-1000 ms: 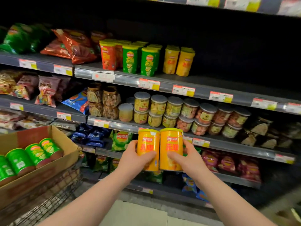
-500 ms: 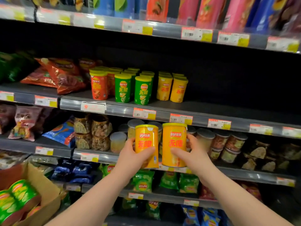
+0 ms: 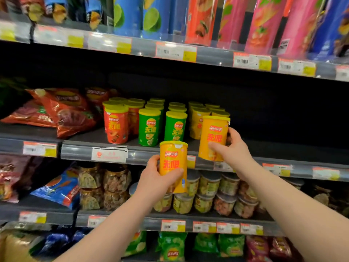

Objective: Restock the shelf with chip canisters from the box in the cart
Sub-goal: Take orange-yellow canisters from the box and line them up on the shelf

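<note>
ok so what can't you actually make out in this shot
- Price labels on the shelf rails, head view: blurred, print unreadable.
- Tall canisters on the top shelf: tops cut off by the frame's upper edge.
- Shelved yellow canisters: row depth hidden by the right-hand yellow canister, which the right hand holds.
- Left-hand yellow canister: lower label covered by the left hand.

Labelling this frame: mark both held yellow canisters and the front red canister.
lower yellow canister (image 3: 172, 157): head view, label middle.
upper yellow canister (image 3: 214, 137): head view, label middle.
front red canister (image 3: 116, 127): head view, label middle.
</note>
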A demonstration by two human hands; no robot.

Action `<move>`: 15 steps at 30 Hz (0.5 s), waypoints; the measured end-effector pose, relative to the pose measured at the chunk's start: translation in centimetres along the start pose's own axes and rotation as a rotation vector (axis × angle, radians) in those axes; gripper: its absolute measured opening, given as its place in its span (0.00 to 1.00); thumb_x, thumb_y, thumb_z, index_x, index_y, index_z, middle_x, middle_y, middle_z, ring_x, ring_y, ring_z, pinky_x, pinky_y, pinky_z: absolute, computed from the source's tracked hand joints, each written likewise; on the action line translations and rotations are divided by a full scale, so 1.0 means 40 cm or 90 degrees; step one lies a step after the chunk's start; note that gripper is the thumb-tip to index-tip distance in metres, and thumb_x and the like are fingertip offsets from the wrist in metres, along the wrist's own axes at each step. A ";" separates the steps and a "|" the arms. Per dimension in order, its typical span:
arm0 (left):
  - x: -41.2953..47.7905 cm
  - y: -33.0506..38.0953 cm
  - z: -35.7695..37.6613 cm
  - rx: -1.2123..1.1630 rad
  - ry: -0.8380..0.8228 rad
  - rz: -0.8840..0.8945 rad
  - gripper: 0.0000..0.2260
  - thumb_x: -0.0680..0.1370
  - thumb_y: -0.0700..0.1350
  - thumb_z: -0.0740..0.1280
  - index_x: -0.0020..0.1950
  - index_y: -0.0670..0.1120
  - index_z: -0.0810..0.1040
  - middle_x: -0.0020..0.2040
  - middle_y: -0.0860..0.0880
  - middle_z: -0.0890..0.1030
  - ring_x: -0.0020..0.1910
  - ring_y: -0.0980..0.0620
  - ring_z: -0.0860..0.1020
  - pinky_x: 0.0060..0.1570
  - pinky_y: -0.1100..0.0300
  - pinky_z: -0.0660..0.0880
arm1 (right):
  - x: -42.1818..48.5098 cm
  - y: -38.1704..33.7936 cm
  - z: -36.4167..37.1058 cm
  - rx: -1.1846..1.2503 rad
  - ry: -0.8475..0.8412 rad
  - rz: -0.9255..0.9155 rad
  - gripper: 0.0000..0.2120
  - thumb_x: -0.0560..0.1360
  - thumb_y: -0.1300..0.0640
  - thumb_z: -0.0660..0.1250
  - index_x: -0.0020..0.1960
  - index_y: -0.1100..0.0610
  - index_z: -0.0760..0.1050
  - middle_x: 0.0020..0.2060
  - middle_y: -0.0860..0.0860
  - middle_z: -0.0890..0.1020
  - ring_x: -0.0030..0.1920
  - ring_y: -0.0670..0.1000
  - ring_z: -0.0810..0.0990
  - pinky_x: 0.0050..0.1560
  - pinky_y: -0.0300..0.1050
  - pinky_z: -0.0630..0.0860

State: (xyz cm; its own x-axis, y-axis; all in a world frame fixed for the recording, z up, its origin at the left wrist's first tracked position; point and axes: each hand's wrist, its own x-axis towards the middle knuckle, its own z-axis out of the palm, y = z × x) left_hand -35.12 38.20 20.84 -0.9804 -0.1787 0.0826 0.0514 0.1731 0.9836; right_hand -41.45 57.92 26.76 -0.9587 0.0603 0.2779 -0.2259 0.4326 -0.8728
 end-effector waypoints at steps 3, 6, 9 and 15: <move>0.017 0.000 -0.012 -0.008 -0.006 0.004 0.24 0.72 0.51 0.73 0.61 0.57 0.62 0.49 0.60 0.74 0.48 0.59 0.76 0.45 0.61 0.74 | 0.042 0.000 0.019 -0.001 0.001 -0.005 0.34 0.72 0.55 0.72 0.74 0.51 0.60 0.64 0.49 0.73 0.61 0.50 0.74 0.60 0.50 0.75; 0.034 0.003 -0.022 -0.007 -0.002 0.013 0.25 0.72 0.51 0.73 0.62 0.57 0.63 0.50 0.60 0.75 0.47 0.61 0.76 0.39 0.66 0.72 | 0.086 0.001 0.036 0.001 -0.005 -0.010 0.31 0.72 0.58 0.72 0.71 0.52 0.63 0.62 0.49 0.74 0.58 0.48 0.73 0.58 0.47 0.73; 0.053 0.003 -0.026 -0.008 0.019 0.015 0.24 0.71 0.50 0.74 0.61 0.58 0.64 0.50 0.59 0.77 0.47 0.60 0.77 0.44 0.62 0.75 | 0.131 0.018 0.054 -0.017 -0.007 0.004 0.31 0.71 0.58 0.73 0.70 0.53 0.63 0.63 0.52 0.74 0.62 0.53 0.74 0.62 0.51 0.72; 0.071 0.013 -0.008 -0.028 0.046 0.018 0.24 0.71 0.48 0.74 0.61 0.57 0.65 0.51 0.58 0.78 0.48 0.59 0.79 0.44 0.62 0.76 | 0.201 0.054 0.073 -0.023 -0.050 0.015 0.36 0.71 0.59 0.73 0.73 0.52 0.59 0.66 0.53 0.73 0.65 0.55 0.73 0.63 0.52 0.71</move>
State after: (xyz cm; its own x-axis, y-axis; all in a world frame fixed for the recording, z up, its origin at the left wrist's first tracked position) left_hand -37.83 37.47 21.63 -0.9625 -0.2436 0.1197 0.0882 0.1365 0.9867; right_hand -50.16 56.70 25.93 -0.9745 0.0006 0.2243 -0.1984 0.4641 -0.8633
